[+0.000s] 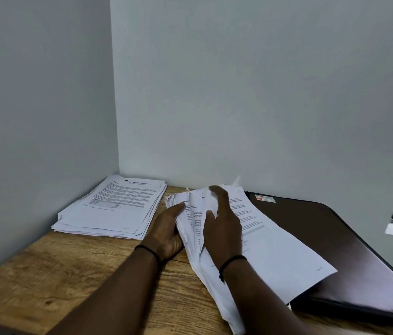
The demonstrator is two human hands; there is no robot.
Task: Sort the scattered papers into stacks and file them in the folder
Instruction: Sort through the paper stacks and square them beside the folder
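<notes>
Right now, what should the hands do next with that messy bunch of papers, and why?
Probably square it up. The left hand grips the fanned bundle at its left edge while the right hand lies on top, and one sheet hangs over the dark folder. The neat stack sits in the corner, so tidying comes before stacking or filing.

One view: head-worn camera. We look forward and down, from close above, into the wall corner (118, 151) behind the wooden desk (74, 267); our forearms enter from below that corner.
</notes>
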